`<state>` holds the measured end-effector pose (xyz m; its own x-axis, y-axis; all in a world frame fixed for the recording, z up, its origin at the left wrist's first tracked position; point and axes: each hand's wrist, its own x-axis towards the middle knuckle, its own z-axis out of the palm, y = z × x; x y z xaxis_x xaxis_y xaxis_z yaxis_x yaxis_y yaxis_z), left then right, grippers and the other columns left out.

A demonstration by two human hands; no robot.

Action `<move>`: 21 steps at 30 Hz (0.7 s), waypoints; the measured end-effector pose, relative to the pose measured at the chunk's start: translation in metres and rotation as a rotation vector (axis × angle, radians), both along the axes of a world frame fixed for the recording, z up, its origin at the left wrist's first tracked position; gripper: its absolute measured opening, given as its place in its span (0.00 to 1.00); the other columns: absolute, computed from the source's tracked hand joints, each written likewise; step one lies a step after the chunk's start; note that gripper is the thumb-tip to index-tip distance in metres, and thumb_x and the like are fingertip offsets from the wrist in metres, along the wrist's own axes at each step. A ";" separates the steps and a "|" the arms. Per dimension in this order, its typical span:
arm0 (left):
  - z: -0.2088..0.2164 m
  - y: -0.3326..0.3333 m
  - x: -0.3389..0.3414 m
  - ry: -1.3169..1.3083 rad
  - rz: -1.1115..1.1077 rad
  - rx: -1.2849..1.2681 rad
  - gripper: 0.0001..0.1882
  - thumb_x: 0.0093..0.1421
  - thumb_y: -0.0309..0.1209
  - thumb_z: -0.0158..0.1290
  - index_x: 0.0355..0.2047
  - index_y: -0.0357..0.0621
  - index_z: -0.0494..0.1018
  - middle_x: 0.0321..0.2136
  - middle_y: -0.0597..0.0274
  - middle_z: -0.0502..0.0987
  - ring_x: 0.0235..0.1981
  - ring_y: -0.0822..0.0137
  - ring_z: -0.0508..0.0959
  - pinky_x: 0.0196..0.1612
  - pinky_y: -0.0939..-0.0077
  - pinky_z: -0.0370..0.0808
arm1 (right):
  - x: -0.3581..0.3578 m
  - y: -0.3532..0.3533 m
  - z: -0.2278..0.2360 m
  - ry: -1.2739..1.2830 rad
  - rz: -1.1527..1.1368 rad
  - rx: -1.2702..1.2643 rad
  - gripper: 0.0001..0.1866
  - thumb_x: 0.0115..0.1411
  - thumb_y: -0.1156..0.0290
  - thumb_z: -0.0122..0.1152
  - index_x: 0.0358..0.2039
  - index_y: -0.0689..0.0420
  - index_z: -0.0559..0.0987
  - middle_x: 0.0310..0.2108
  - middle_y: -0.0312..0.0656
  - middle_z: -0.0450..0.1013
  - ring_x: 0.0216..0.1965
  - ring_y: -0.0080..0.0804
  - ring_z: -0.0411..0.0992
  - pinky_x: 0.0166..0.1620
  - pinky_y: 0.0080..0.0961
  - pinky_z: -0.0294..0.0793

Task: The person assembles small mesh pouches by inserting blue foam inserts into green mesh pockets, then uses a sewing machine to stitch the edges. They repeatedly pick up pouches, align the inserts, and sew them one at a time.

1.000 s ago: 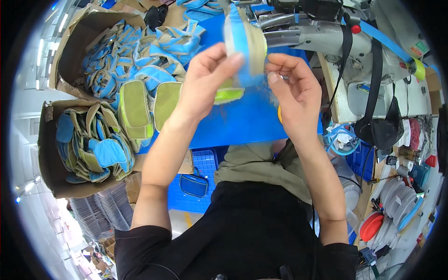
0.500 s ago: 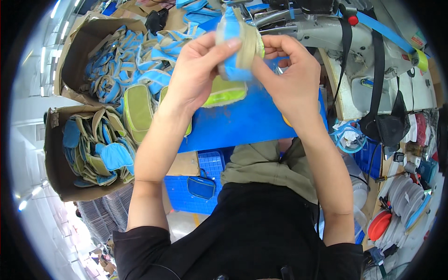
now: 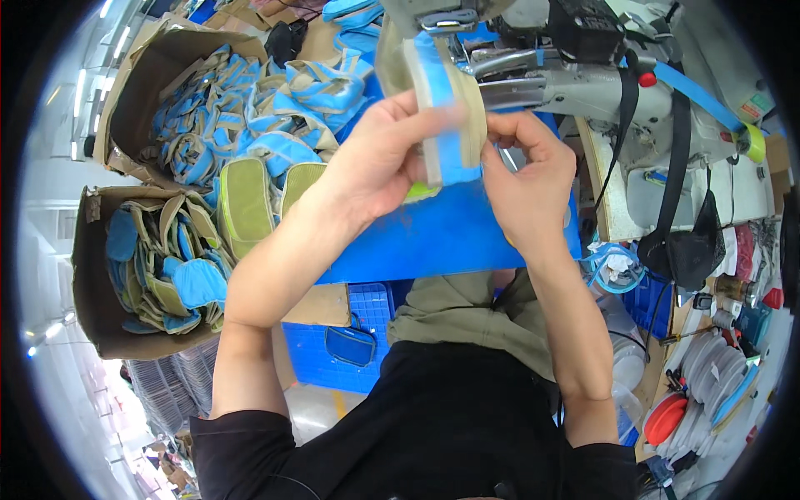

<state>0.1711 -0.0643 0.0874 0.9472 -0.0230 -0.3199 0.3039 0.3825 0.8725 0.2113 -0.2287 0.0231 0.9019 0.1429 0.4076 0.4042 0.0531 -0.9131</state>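
Both my hands hold one fabric piece (image 3: pixel 443 112), blue in the middle with tan padded edges, raised in front of the sewing machine (image 3: pixel 575 79). My left hand (image 3: pixel 379 158) grips it from the left side with the thumb across its front. My right hand (image 3: pixel 525 179) pinches its right edge and lower corner. A yellow-green bit of fabric (image 3: pixel 419 192) shows under my left palm. The blue work surface (image 3: pixel 442 237) lies beneath both hands.
Two cardboard boxes hold several blue and tan fabric pieces: one at the upper left (image 3: pixel 158 92), one at the left (image 3: pixel 125 275). Two green padded pieces (image 3: pixel 246 200) lie between them. A blue crate (image 3: pixel 350 342) sits below the table. Spools and tools (image 3: pixel 717 375) crowd the right.
Both hands have lifted the fabric piece higher and closer to the sewing machine. The piece has turned so its blue face and tan edge show side-on.
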 end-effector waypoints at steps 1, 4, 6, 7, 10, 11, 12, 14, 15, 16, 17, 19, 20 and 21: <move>0.000 -0.001 -0.001 0.003 0.004 -0.006 0.11 0.65 0.31 0.61 0.45 0.41 0.79 0.38 0.62 0.84 0.36 0.71 0.85 0.43 0.72 0.83 | 0.000 0.000 0.001 0.008 0.001 0.003 0.07 0.52 0.79 0.68 0.34 0.61 0.84 0.28 0.41 0.79 0.31 0.28 0.77 0.38 0.25 0.75; -0.003 0.002 0.006 -0.012 0.016 -0.004 0.12 0.65 0.30 0.61 0.48 0.41 0.78 0.39 0.62 0.84 0.37 0.72 0.85 0.41 0.75 0.83 | -0.001 0.003 0.003 0.076 0.002 0.020 0.07 0.52 0.80 0.68 0.34 0.60 0.84 0.27 0.40 0.79 0.31 0.26 0.76 0.39 0.24 0.75; -0.001 0.006 0.012 -0.017 0.008 -0.005 0.13 0.65 0.30 0.61 0.48 0.41 0.78 0.39 0.62 0.84 0.36 0.73 0.85 0.40 0.76 0.83 | 0.007 0.009 0.001 0.087 0.009 0.050 0.08 0.52 0.79 0.69 0.34 0.60 0.84 0.27 0.40 0.79 0.31 0.25 0.77 0.39 0.24 0.76; 0.000 0.010 0.018 -0.014 -0.004 -0.010 0.12 0.65 0.31 0.61 0.47 0.41 0.78 0.39 0.62 0.84 0.36 0.73 0.84 0.41 0.75 0.82 | 0.010 0.012 0.000 0.095 0.010 0.066 0.08 0.52 0.79 0.69 0.34 0.60 0.85 0.27 0.40 0.79 0.31 0.24 0.77 0.39 0.23 0.76; 0.005 0.014 0.023 -0.022 0.001 0.017 0.12 0.65 0.31 0.62 0.46 0.41 0.79 0.38 0.63 0.84 0.36 0.75 0.84 0.42 0.76 0.81 | 0.012 0.017 0.004 0.095 -0.015 0.113 0.08 0.53 0.78 0.70 0.35 0.60 0.85 0.28 0.40 0.80 0.31 0.24 0.78 0.39 0.23 0.76; 0.006 0.014 0.023 -0.027 0.008 0.032 0.12 0.64 0.31 0.62 0.46 0.41 0.79 0.38 0.63 0.84 0.36 0.75 0.84 0.42 0.76 0.81 | 0.012 0.018 0.006 0.078 -0.030 0.094 0.08 0.53 0.78 0.71 0.35 0.60 0.85 0.28 0.41 0.80 0.32 0.24 0.78 0.38 0.23 0.76; 0.006 0.013 0.022 -0.075 0.023 0.116 0.12 0.64 0.31 0.62 0.46 0.40 0.79 0.38 0.63 0.84 0.36 0.75 0.84 0.43 0.76 0.81 | 0.012 0.019 0.007 0.066 -0.048 0.079 0.08 0.53 0.77 0.71 0.35 0.59 0.85 0.28 0.41 0.80 0.32 0.25 0.79 0.38 0.23 0.76; 0.006 0.011 0.019 -0.172 0.049 0.283 0.12 0.65 0.31 0.62 0.45 0.40 0.79 0.38 0.64 0.84 0.37 0.76 0.84 0.43 0.77 0.81 | 0.012 0.018 0.007 0.020 -0.063 0.055 0.08 0.53 0.77 0.71 0.36 0.59 0.85 0.29 0.41 0.81 0.32 0.26 0.79 0.37 0.24 0.77; 0.005 0.011 0.018 -0.185 0.020 0.318 0.12 0.65 0.31 0.62 0.46 0.40 0.79 0.38 0.63 0.84 0.37 0.75 0.84 0.44 0.77 0.81 | 0.012 0.017 0.006 -0.013 -0.066 0.047 0.08 0.53 0.77 0.72 0.36 0.59 0.85 0.30 0.41 0.81 0.32 0.27 0.79 0.37 0.24 0.77; 0.004 0.013 0.017 -0.199 -0.010 0.354 0.12 0.65 0.31 0.61 0.46 0.40 0.79 0.39 0.63 0.84 0.38 0.75 0.84 0.44 0.76 0.81 | 0.012 0.017 0.003 -0.045 -0.068 0.038 0.09 0.53 0.78 0.72 0.36 0.59 0.84 0.30 0.41 0.80 0.32 0.28 0.80 0.37 0.25 0.77; 0.004 0.016 0.017 -0.212 -0.041 0.388 0.12 0.66 0.32 0.61 0.47 0.39 0.79 0.39 0.63 0.84 0.38 0.74 0.84 0.45 0.76 0.81 | 0.011 0.018 0.000 -0.090 -0.085 0.031 0.09 0.53 0.78 0.72 0.36 0.59 0.84 0.31 0.41 0.80 0.32 0.30 0.80 0.37 0.25 0.77; 0.004 0.020 0.019 -0.109 -0.042 0.232 0.13 0.65 0.30 0.61 0.47 0.37 0.78 0.39 0.61 0.84 0.38 0.73 0.84 0.43 0.76 0.81 | 0.011 0.019 -0.006 -0.185 -0.115 0.014 0.10 0.52 0.78 0.73 0.36 0.58 0.83 0.32 0.41 0.79 0.32 0.32 0.80 0.36 0.26 0.77; 0.006 0.023 0.020 -0.056 -0.041 0.155 0.13 0.65 0.29 0.61 0.47 0.36 0.78 0.39 0.60 0.84 0.38 0.72 0.85 0.43 0.76 0.82 | 0.010 0.020 -0.009 -0.200 -0.121 0.029 0.10 0.52 0.78 0.73 0.36 0.58 0.82 0.32 0.41 0.79 0.32 0.32 0.80 0.36 0.27 0.77; 0.010 0.024 0.019 -0.042 -0.101 0.037 0.13 0.66 0.29 0.60 0.47 0.35 0.77 0.40 0.59 0.84 0.40 0.71 0.85 0.46 0.75 0.82 | 0.010 0.020 -0.010 -0.218 -0.121 0.042 0.11 0.52 0.78 0.73 0.36 0.58 0.82 0.32 0.41 0.79 0.32 0.33 0.80 0.36 0.28 0.77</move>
<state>0.1901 -0.0408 0.0973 0.9531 -0.1080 -0.2827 0.3026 0.3194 0.8980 0.2217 -0.2084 0.0128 0.8014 0.0180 0.5978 0.5973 0.0278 -0.8015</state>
